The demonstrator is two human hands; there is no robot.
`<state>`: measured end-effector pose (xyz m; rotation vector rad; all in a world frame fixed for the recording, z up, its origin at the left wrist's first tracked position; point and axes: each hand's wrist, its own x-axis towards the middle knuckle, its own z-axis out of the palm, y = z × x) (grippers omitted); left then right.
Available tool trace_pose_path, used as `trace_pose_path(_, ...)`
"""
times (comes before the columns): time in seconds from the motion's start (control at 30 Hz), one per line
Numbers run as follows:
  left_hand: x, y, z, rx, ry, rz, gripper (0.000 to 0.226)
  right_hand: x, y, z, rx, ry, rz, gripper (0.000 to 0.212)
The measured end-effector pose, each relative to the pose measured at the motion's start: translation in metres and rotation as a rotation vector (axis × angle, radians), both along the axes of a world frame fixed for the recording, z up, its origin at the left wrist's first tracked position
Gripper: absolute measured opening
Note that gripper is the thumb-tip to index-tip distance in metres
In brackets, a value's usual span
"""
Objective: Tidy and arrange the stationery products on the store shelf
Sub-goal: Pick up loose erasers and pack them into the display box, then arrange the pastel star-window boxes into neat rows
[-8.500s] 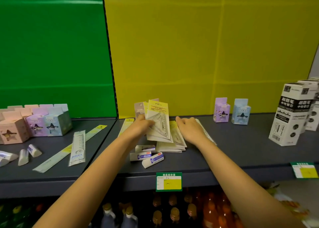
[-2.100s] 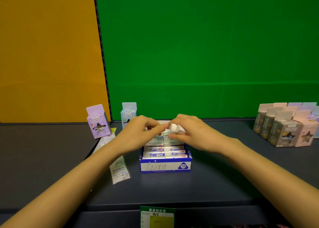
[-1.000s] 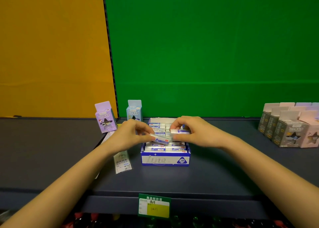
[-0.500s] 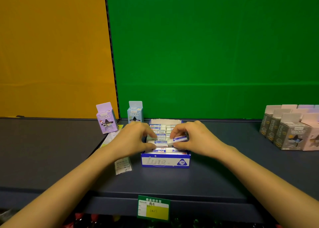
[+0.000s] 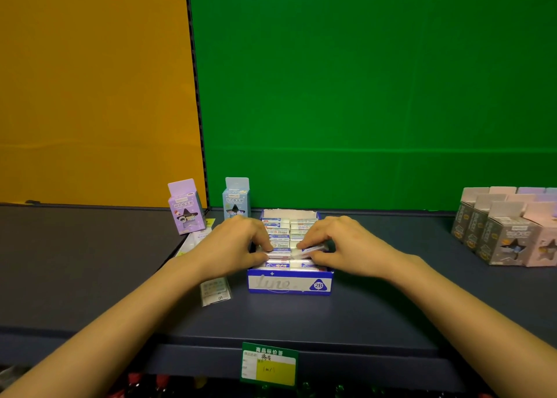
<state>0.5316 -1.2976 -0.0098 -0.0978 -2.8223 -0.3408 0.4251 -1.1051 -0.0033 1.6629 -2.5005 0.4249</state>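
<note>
A blue and white display box (image 5: 289, 283) marked 2B stands in the middle of the dark shelf (image 5: 346, 316), filled with two rows of wrapped erasers (image 5: 278, 231). My left hand (image 5: 238, 247) pinches one eraser (image 5: 278, 251) lying in the box's left row near the front. My right hand (image 5: 340, 243) pinches another eraser (image 5: 312, 250), tilted slightly above the right row. Both hands hover over the front half of the box.
A purple sharpener box (image 5: 185, 207) and a blue one (image 5: 236, 198) stand at the back left. Packaged rulers (image 5: 214, 289) lie flat under my left forearm. Several grey and pink boxes (image 5: 506, 231) stand at the right. A green price tag (image 5: 269, 364) hangs on the shelf edge.
Earlier I was at the yellow-backed shelf handling ruler packs. Over the last second both hands have lowered their erasers from above the box down into its front rows.
</note>
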Motion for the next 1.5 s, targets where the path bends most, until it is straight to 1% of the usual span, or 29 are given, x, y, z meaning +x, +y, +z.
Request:
trace_pose_path(0.07,0.000,0.000,0.001,0.013,-0.004,-0.002,0.020,0.001,0.002,0.003,0.013,0.028,0.024,0.029)
trace_pose_path(0.13,0.000,0.000,0.001,0.036,-0.009,-0.010,0.019,0.003,0.003,0.004,-0.016,0.055,0.048,0.025)
trace_pose_path(0.3,-0.001,-0.003,0.001,0.082,0.004,-0.024,0.018,0.000,0.003,0.000,-0.094,-0.031,0.015,0.022)
trace_pose_path(0.53,-0.001,-0.003,-0.001,0.081,0.026,-0.057,0.015,-0.005,0.002,0.001,-0.031,-0.028,0.010,0.022)
trace_pose_path(0.7,0.003,-0.005,-0.002,0.056,0.041,-0.082,0.019,-0.003,0.000,0.002,0.007,0.009,-0.013,0.023)
trace_pose_path(0.83,0.005,-0.007,-0.002,0.015,0.022,-0.107,0.023,0.000,-0.006,0.014,0.097,0.033,-0.046,0.026)
trace_pose_path(0.9,0.007,-0.013,-0.002,-0.009,0.094,-0.096,0.022,0.001,-0.015,0.022,0.089,0.060,-0.091,0.026)
trace_pose_path(0.93,0.009,-0.017,-0.002,-0.005,0.177,-0.070,0.019,0.002,-0.022,0.026,0.050,0.071,-0.111,0.026)
trace_pose_path(0.97,0.011,-0.023,-0.001,0.033,0.276,-0.019,0.015,0.002,-0.031,0.028,-0.004,0.075,-0.121,0.028)
trace_pose_path(1.03,0.017,-0.038,0.002,0.182,0.466,0.130,0.009,0.001,-0.051,0.032,-0.094,0.064,-0.116,0.029)
trace_pose_path(1.1,0.020,-0.059,0.003,0.350,0.598,0.290,0.006,-0.001,-0.074,0.034,-0.118,0.047,-0.097,0.032)
trace_pose_path(1.13,0.021,-0.071,0.003,0.437,0.638,0.358,0.009,-0.004,-0.087,0.035,-0.112,0.035,-0.091,0.038)
trace_pose_path(1.2,0.020,-0.094,0.001,0.630,0.657,0.483,0.025,-0.009,-0.112,0.037,-0.104,-0.008,-0.102,0.055)
trace_pose_path(1.23,0.019,-0.104,0.000,0.730,0.637,0.543,0.035,-0.011,-0.124,0.038,-0.110,-0.052,-0.115,0.065)
trace_pose_path(1.3,0.017,-0.118,0.000,0.901,0.535,0.624,0.060,-0.016,-0.144,0.038,-0.136,-0.187,-0.143,0.087)
trace_pose_path(1.37,0.015,-0.128,-0.002,0.991,0.381,0.647,0.081,-0.022,-0.161,0.035,-0.144,-0.306,-0.170,0.104)
trace_pose_path(1.43,0.012,-0.138,-0.006,0.997,0.243,0.646,0.093,-0.027,-0.174,0.029,-0.143,-0.386,-0.198,0.111)
trace_pose_path(1.5,0.008,-0.145,-0.008,0.990,0.169,0.611,0.097,-0.033,-0.184,0.025,-0.128,-0.440,-0.232,0.109)
